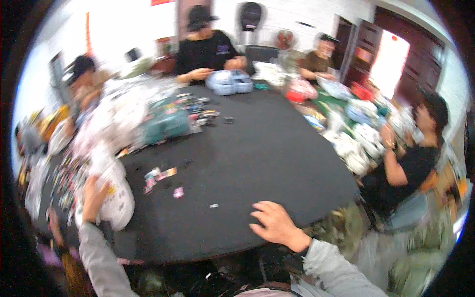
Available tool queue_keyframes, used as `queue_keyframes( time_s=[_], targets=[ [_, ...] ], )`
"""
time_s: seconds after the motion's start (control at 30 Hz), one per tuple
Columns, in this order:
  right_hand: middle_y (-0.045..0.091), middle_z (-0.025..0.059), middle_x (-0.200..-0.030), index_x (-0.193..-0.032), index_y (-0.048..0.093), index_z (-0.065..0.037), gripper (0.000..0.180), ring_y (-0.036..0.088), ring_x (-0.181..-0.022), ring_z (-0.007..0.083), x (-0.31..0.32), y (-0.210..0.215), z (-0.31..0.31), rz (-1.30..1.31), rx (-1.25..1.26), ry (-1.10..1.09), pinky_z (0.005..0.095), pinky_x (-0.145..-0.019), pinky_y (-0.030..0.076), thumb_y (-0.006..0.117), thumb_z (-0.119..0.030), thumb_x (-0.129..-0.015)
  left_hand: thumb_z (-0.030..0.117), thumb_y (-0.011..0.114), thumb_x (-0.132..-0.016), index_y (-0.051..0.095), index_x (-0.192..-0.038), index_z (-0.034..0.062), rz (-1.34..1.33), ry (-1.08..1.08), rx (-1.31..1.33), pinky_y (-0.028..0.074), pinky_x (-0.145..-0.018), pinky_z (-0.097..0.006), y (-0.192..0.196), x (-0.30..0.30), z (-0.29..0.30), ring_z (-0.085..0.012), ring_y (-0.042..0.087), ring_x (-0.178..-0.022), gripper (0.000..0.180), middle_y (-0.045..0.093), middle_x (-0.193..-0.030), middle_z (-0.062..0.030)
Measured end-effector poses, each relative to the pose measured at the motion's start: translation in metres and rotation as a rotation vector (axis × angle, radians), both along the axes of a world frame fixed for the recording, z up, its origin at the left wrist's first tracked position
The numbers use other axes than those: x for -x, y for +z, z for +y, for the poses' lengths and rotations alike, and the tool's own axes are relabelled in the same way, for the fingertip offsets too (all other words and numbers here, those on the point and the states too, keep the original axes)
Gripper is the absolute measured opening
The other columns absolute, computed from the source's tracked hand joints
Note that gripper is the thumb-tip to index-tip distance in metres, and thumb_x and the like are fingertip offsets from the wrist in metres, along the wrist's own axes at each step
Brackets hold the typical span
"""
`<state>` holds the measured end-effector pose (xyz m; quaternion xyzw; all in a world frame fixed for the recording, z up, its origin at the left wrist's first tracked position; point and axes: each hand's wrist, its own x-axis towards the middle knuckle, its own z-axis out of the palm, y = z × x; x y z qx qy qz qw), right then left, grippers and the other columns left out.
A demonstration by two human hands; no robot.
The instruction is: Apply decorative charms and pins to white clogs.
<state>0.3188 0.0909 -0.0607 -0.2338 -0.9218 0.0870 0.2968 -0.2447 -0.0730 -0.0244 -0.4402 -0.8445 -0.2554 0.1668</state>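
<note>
With fingers of the left hand on a white clog at the near left of the black tabletop; cannot tell whether gripping or only touching. With fingers of the right hand spread apart at the near edge, well right of the clog. Between the two, a few small coloured pieces and, nearer the right hand, a tiny white piece. Beyond the clog, a heap of plastic bags beside a green bag. At the far edge, pale blue clogs before a person in black.
</note>
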Motion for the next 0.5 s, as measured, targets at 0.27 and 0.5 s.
queue_keyframes(
  time_s=[0.27,0.5],
  targets=[
    [0.058,0.0171,-0.116,-0.097,0.063,-0.002,0.029,0.051,-0.116,0.0349,-0.026,-0.008,-0.004,0.096,0.038,-0.066,0.0443,-0.099,0.041,0.068,-0.025,-0.08,0.036,0.067,-0.082,0.055,-0.105,-0.003,-0.131,0.086,0.092,0.041,-0.09,-0.043,0.014,-0.01,0.035,-0.0382,0.053,-0.104,0.047,0.056,-0.106,-0.0229],
    [0.057,0.0174,-0.116,-0.097,0.062,-0.001,0.029,0.051,-0.115,0.0349,-0.019,-0.009,-0.009,0.105,0.079,-0.028,0.0442,-0.098,0.041,0.068,-0.025,-0.08,0.026,0.068,-0.078,0.055,-0.097,-0.006,-0.049,-0.061,0.347,0.042,-0.084,-0.044,0.035,0.066,-0.013,-0.0377,0.054,-0.094,0.04,0.056,-0.097,-0.0235]
  ],
)
